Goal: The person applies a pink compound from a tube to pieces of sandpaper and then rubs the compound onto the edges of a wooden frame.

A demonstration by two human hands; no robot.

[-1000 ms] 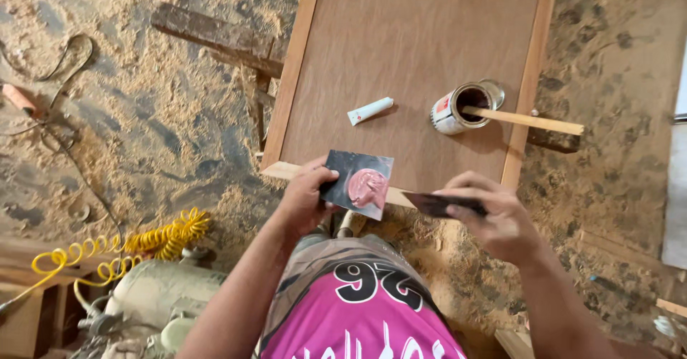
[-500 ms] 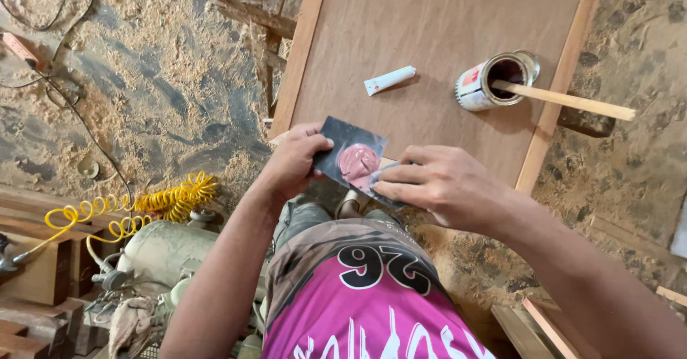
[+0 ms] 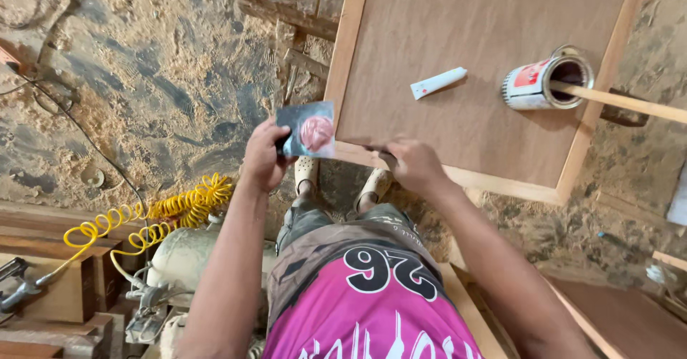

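My left hand (image 3: pixel 263 160) pinches the putty-loaded square plate (image 3: pixel 308 130); my right hand (image 3: pixel 415 164) presses a scraper, fingers closed, along the panel's near edge (image 3: pixel 458 176).

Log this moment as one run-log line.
left hand: holds dark square card with pink putty | right hand: at wooden panel near edge | on panel: white tube, open can
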